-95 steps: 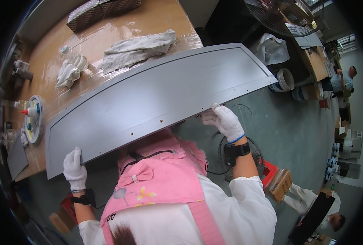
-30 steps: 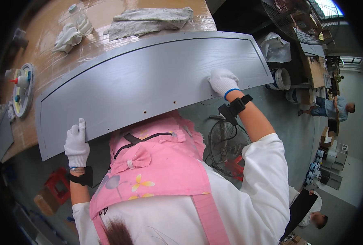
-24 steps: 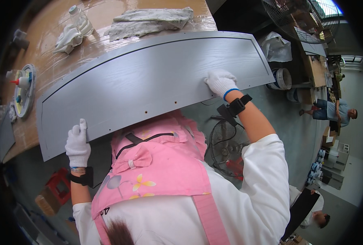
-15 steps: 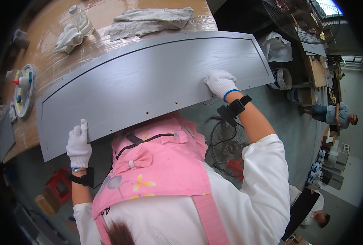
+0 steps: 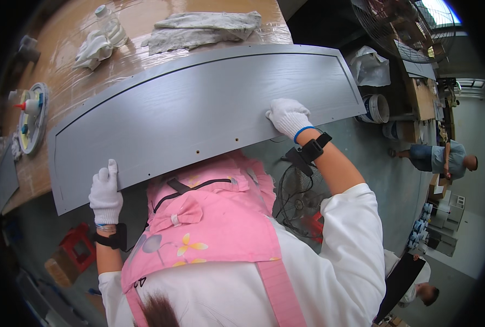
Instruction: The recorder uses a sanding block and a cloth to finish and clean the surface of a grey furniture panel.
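A long grey wood-grain panel (image 5: 161,120) with a curved far edge and a dark groove lies partly on the table and juts out over its near side. My left hand (image 5: 105,193), in a white knitted glove, grips the panel's near edge at the left, two fingers showing on top. Toward the right part of the panel, my right hand (image 5: 289,117), gloved too with a blue cuff, is closed and pressed to the upper face close to the near edge. Whatever it may hold is hidden under the fingers.
A grey cloth (image 5: 204,30), a clear bottle (image 5: 110,26), a white rag (image 5: 94,50) and a round lid holding small bottles (image 5: 42,122) lie on the table (image 5: 62,65). A bucket (image 5: 377,108) and floor fan (image 5: 297,201) stand at right. Two people are farther right.
My right hand has slid a little left and nearer over the panel, still closed. My left hand keeps its place on the edge. The person at far right has shifted slightly.
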